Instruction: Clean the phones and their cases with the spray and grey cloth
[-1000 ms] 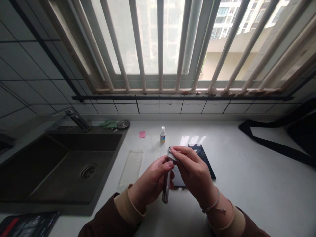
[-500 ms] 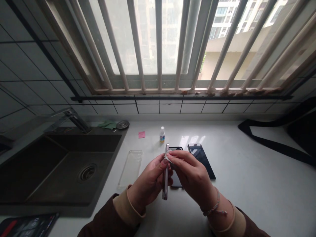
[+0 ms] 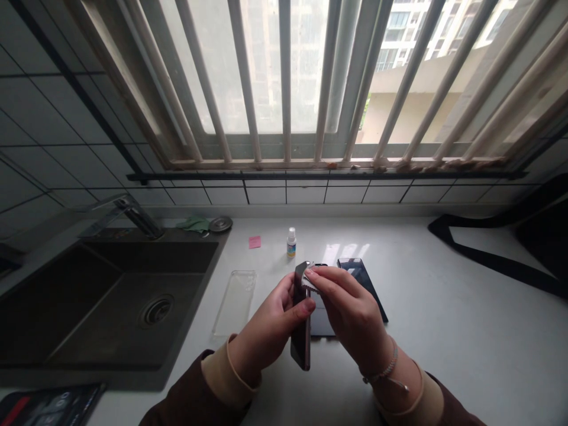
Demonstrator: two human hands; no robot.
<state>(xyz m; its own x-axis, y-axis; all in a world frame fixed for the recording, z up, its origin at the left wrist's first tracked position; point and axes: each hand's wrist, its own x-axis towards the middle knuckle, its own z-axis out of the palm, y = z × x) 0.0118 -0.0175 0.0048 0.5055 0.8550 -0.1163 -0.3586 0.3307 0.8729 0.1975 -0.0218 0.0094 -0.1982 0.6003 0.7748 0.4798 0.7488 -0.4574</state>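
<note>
The left hand (image 3: 266,331) wraps a dark smartphone (image 3: 302,349), held upright above the white counter (image 3: 444,331), thumb across its face; the right hand (image 3: 352,313) pinches a small grey cloth (image 3: 310,280) against the phone's top edge. A firm, even pinch suits wiping. Around them lie one clear phone case (image 3: 234,303) at nine o'clock, one pink sticky note (image 3: 254,241) at eleven, one dropper bottle (image 3: 291,244) at twelve, and one black glass panel (image 3: 361,284) at two.

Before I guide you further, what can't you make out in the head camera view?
Head view:
Phone: the left hand covers much of it, and its far face is turned away.
Pale item: mostly hidden by the right hand, so its kind is unclear.
Small bottle: label too small to read.
Dark device: cut off by the bottom edge.
</note>
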